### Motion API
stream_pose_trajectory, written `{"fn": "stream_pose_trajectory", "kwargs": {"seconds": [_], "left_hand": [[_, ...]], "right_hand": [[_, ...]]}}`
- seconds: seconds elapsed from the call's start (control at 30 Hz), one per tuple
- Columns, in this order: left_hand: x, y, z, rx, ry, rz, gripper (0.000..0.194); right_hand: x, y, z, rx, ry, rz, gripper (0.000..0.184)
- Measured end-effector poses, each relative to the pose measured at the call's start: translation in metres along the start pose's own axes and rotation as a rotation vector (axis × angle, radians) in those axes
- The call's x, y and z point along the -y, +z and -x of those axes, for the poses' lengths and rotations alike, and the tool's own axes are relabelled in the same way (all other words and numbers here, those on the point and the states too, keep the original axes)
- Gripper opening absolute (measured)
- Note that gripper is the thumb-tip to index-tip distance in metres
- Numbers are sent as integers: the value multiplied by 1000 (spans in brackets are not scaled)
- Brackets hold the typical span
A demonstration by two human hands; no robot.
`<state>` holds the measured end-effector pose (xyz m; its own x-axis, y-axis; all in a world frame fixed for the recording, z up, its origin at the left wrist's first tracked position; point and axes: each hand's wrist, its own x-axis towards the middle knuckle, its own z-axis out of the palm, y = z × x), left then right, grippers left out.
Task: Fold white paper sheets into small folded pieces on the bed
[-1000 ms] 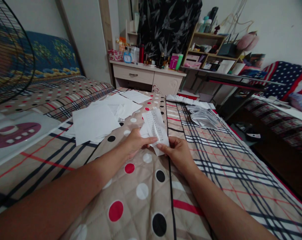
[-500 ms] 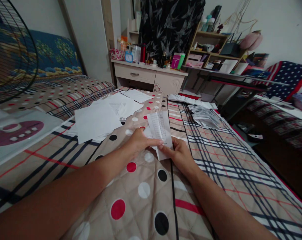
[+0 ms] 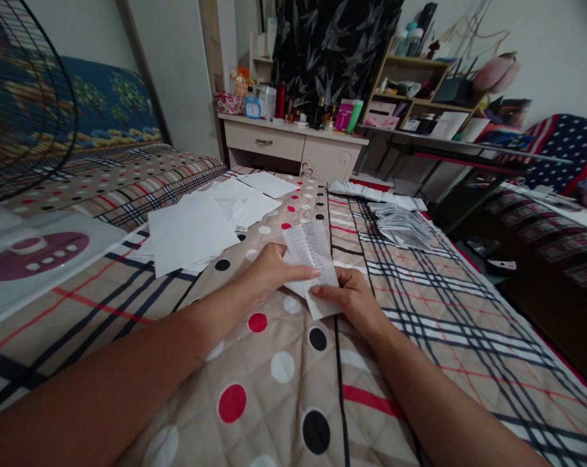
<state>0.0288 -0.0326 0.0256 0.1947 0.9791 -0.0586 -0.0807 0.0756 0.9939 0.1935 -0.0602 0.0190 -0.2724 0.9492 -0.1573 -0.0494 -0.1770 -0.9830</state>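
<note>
A folded sheet of paper [image 3: 307,248] with lines of print is pinched between both hands above the bed. My left hand [image 3: 274,267] grips its left side, with the thumb lying across the printed face. From the lower right, my right hand [image 3: 354,295] holds the same sheet, its thumb pressed on the front near the bottom. The fingers behind the paper are mostly hidden. Ahead and to the left lie loose white sheets [image 3: 191,230], overlapping in a spread pile. A stack of folded papers [image 3: 401,227] rests on the bed to the right, beyond my right hand.
A long row of folded papers [image 3: 375,193] lies behind that stack. At the far left are a fan [image 3: 25,97] and a plastic bag with a purple print [image 3: 35,256]. A white cabinet [image 3: 264,144] stands past the bed's far end, beside a desk with shelves [image 3: 410,100].
The paper has tilted a little to the left and come slightly lower, with both hands still on it. My right thumb lies straighter across it. The view has shifted slightly.
</note>
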Motion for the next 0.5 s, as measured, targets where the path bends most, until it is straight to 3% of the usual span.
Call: {"fn": "stream_pose_trajectory", "kwargs": {"seconds": [0.17,0.33,0.5], "left_hand": [[-9,-10,-5,21,-18,37,28],[-17,-24,-13,-36,-12,4,19],[-15,-27,-17,-83,21,8,26]], "right_hand": [[1,-1,3,62,62,-36,23],[-1,-3,3,114,86,-62,25],[1,-2,2,164,60,-70,25]]}}
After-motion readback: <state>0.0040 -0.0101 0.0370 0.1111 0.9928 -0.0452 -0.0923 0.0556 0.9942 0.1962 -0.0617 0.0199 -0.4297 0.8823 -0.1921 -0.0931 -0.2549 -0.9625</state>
